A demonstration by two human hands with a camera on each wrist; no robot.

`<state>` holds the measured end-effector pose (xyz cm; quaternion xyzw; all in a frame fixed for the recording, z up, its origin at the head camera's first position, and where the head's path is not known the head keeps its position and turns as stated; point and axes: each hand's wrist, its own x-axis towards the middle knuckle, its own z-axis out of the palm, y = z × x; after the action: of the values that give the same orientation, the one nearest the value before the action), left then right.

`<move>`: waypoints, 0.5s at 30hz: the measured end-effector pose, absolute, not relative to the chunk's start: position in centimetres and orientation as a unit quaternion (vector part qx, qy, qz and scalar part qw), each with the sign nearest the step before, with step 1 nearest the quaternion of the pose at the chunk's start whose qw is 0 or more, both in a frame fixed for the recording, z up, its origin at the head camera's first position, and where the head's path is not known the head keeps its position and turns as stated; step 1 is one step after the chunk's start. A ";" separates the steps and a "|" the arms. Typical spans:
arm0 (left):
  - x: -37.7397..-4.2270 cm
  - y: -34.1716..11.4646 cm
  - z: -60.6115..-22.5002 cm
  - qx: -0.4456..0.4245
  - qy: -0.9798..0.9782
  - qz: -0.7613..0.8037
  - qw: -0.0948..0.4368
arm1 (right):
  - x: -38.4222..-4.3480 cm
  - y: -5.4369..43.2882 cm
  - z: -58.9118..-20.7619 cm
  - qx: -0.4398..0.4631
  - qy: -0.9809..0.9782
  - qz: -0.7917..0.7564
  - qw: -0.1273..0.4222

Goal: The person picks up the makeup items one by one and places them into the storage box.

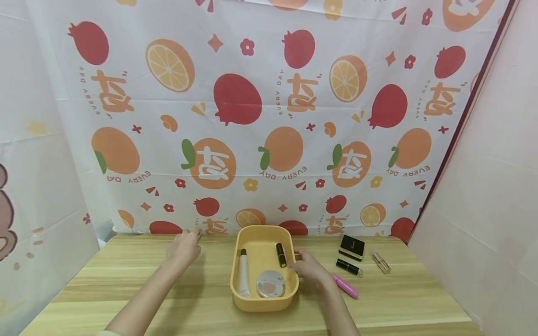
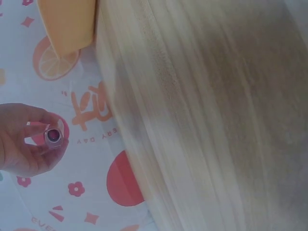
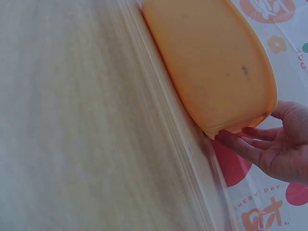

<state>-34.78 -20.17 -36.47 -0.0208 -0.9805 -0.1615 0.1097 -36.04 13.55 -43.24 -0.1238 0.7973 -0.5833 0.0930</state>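
A yellow storage box (image 1: 262,305) sits on the wooden table, holding a white squeeze tube (image 1: 244,275) with a black cap, a round compact (image 1: 270,283) and a black lipstick (image 1: 280,255). My left hand (image 1: 183,247) is left of the box near the table's back edge. Between thumb and fingers it pinches a small clear lip gloss tube (image 2: 53,135), seen end-on with a dark red centre. At the box's right side, my right hand (image 1: 308,267) grips the wall, thumb at the rim and fingers (image 3: 240,147) along the outside.
Right of the box lie a black square compact (image 1: 351,247), a black lipstick tube (image 1: 349,268), a bright pink tube (image 1: 345,286) and a small clear-and-pink tube (image 1: 381,262). A fruit-print curtain (image 1: 252,116) hangs behind the table (image 1: 210,312).
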 end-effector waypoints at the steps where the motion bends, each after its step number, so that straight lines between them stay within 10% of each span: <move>1: -34.8 -20.1 -36.5 -0.021 -0.980 -0.162 0.112 | -36.0 13.6 -43.3 -0.124 0.798 -0.583 0.092; 15: -34.8 -19.6 -36.6 -0.039 -0.979 -0.155 0.128 | -35.9 13.6 -43.1 -0.126 0.797 -0.583 0.093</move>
<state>-34.84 -19.60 -36.63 -0.0389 -0.9787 -0.1555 0.1282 -35.95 13.58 -43.13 -0.1257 0.7973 -0.5830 0.0931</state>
